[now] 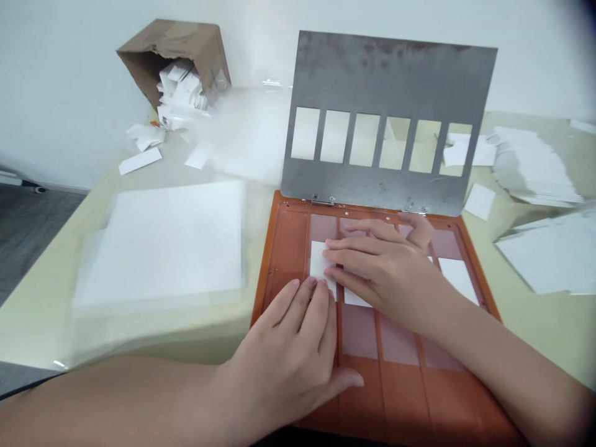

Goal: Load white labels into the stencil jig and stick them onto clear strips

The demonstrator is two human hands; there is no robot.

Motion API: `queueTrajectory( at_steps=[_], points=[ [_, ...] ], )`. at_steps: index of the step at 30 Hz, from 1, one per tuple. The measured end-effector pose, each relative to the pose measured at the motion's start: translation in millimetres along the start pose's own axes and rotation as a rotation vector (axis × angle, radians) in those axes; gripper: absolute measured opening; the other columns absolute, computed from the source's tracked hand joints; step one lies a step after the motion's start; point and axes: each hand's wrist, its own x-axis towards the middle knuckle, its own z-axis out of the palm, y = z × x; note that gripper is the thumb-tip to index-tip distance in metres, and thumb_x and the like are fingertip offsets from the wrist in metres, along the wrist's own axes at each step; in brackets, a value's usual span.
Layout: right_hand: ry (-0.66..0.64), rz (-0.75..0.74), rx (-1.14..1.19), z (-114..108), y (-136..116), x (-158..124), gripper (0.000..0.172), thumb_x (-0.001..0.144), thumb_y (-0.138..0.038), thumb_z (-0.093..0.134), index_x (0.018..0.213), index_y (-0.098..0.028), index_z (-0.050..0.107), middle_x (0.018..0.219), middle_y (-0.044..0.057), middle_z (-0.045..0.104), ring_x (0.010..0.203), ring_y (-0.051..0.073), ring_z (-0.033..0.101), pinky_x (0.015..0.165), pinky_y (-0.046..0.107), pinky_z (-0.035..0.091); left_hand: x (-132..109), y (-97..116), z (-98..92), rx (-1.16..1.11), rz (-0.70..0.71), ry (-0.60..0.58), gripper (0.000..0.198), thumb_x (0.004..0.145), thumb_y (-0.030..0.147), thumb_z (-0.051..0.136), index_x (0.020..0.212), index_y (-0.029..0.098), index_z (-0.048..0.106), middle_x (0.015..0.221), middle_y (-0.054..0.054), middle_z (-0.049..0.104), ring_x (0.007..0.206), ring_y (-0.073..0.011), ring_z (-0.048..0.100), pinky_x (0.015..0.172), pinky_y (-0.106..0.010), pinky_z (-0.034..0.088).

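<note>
Pale cream surface (153,335) beneath a rust-orange ribbed tray (286,242), a scuffed grey steel plate with six rectangular windows (386,74) hinged upright along its far edge. Left hand (284,347) and right hand (377,273) open, flat, unclenched, fingers touching a thin white rectangular paper card (319,259) inside the tray.

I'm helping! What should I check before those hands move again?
1. The metal plate with six windows stands hinged up, away from the hands: ok.
2. The left hand and right hand are both at the white card: ok.
3. That card sits straight in the orange tray: cannot tell, fingers cover it.
4. Every slot has a card: not ok, the pink slots nearest you are bare.
5. The cardboard box stands upright: not ok, it is tipped, spilling white cards.
</note>
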Motion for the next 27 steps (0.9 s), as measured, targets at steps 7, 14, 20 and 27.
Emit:
queueTrajectory(
  at_steps=[7, 14, 20, 27],
  points=[
    [-0.007, 0.012, 0.011, -1.2, 0.6, 0.0, 0.022, 0.099, -0.032, 0.054, 0.097, -0.024, 0.075, 0.103, 0.003, 0.077, 0.109, 0.028, 0.064, 0.097, 0.049, 0.039, 1.3, -1.0, -1.3, 0.010, 0.002, 0.008, 0.068, 0.098, 0.061, 0.041, 0.116, 0.002, 0.070, 0.120, -0.018, 0.071, 0.110, -0.0304, 0.068, 0.102, -0.040, 0.048],
    [-0.003, 0.046, -0.040, -0.8, 6.0, 1.8, 0.035, 0.098, -0.012, 0.043, 0.119, -0.027, 0.067, 0.123, 0.003, 0.072, 0.119, 0.028, 0.061, 0.102, 0.054, 0.024, 3.0, -1.2, 1.2, 0.009, 0.004, 0.038, 0.069, 0.101, 0.059, 0.033, 0.112, 0.002, 0.071, 0.116, -0.017, 0.073, 0.108, -0.0291, 0.068, 0.101, -0.041, 0.047],
    [-0.045, 0.069, -0.077, 4.2, 5.3, 0.2, 0.043, 0.095, -0.007, 0.038, 0.130, -0.022, 0.058, 0.125, 0.007, 0.071, 0.124, 0.029, 0.059, 0.104, 0.057, 0.022, 4.1, -2.4, 1.9, 0.036, 0.020, 0.039, 0.067, 0.100, 0.060, 0.035, 0.111, 0.004, 0.072, 0.115, -0.016, 0.073, 0.108, -0.0285, 0.067, 0.102, -0.041, 0.046],
    [0.042, 0.077, -0.070, 3.9, 1.9, 4.1, 0.026, 0.099, -0.019, 0.046, 0.113, -0.025, 0.067, 0.127, 0.005, 0.070, 0.114, 0.026, 0.062, 0.100, 0.050, 0.022, 4.6, -3.0, 0.8, 0.065, 0.043, 0.019, 0.066, 0.096, 0.062, 0.044, 0.112, 0.004, 0.071, 0.116, -0.017, 0.072, 0.109, -0.0295, 0.066, 0.103, -0.042, 0.044]
  ],
)
